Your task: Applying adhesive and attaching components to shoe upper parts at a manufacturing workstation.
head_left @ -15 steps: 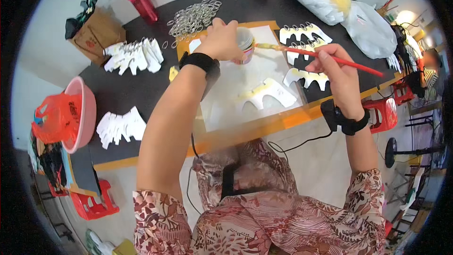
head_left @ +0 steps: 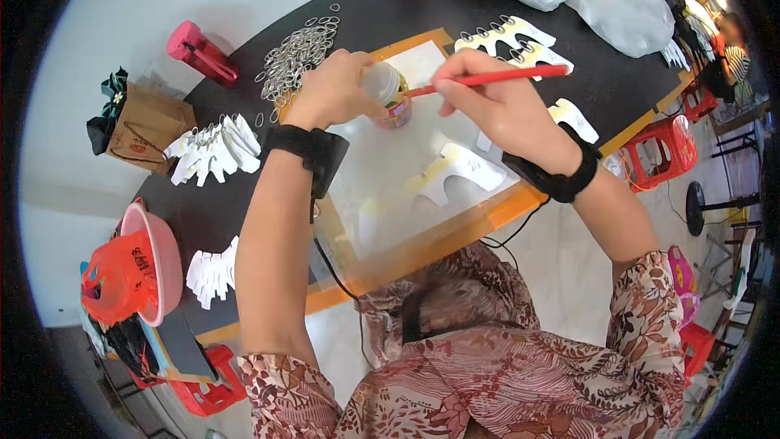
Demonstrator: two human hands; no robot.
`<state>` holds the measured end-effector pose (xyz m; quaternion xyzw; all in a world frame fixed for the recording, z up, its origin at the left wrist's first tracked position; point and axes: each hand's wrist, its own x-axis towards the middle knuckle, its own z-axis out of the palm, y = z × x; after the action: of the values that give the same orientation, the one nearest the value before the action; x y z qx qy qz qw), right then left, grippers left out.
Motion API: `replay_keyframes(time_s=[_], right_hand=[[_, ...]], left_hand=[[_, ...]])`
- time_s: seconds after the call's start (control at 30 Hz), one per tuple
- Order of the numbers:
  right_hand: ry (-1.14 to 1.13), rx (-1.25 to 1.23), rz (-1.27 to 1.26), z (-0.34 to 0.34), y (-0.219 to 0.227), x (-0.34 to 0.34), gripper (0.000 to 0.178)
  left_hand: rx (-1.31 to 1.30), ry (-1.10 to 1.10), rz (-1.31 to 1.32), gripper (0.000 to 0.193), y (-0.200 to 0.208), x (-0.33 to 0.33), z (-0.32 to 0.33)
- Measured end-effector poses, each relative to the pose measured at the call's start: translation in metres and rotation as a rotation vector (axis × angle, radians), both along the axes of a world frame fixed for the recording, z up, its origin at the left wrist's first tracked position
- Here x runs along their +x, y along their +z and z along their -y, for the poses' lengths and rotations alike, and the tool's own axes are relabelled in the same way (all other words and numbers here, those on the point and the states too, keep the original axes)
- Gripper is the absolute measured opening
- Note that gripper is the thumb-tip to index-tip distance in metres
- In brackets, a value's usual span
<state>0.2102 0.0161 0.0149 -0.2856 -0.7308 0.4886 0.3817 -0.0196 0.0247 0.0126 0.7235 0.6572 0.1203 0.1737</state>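
My left hand (head_left: 337, 91) is closed around a small jar (head_left: 397, 117) with a coloured label, which stands on the pale work sheet (head_left: 349, 195). Its round translucent lid (head_left: 379, 81) is tipped up beside my fingers. In my right hand (head_left: 500, 107) is a red-handled paintbrush (head_left: 512, 76), its tip end at the jar's mouth and the bristles hidden. Nearer me on the sheet lies a white scalloped piece (head_left: 467, 172) with a yellowish smear along its upper edge. Beyond my right hand lie similar pieces (head_left: 520, 32) with metal rings along their edges.
A heap of metal rings (head_left: 296, 57) lies behind my left hand. Left are ringed white pieces (head_left: 215, 150), plain ones (head_left: 213, 275), a paper bag (head_left: 150, 134), a pink bottle (head_left: 203, 53) and a pink basin (head_left: 166, 268). Filled plastic bags (head_left: 621, 8) sit far right.
My right hand has moved left and brought the brush tip to the jar's mouth. The whole view has shifted and turned a little; my left hand still holds the jar.
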Motion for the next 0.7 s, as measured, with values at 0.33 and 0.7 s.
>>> replay_keyframes(time_s=[0.33,0.7], right_hand=[[-0.124,-0.101,-0.038,0.001,0.02,0.017,0.016],[-0.212,-0.195,-0.17,0.011,0.005,0.046,0.016]], left_hand=[[0.008,0.041,-0.12,0.076,0.004,0.006,0.005],[0.283,0.169,-0.22,0.097,-0.023,0.017,0.043]])
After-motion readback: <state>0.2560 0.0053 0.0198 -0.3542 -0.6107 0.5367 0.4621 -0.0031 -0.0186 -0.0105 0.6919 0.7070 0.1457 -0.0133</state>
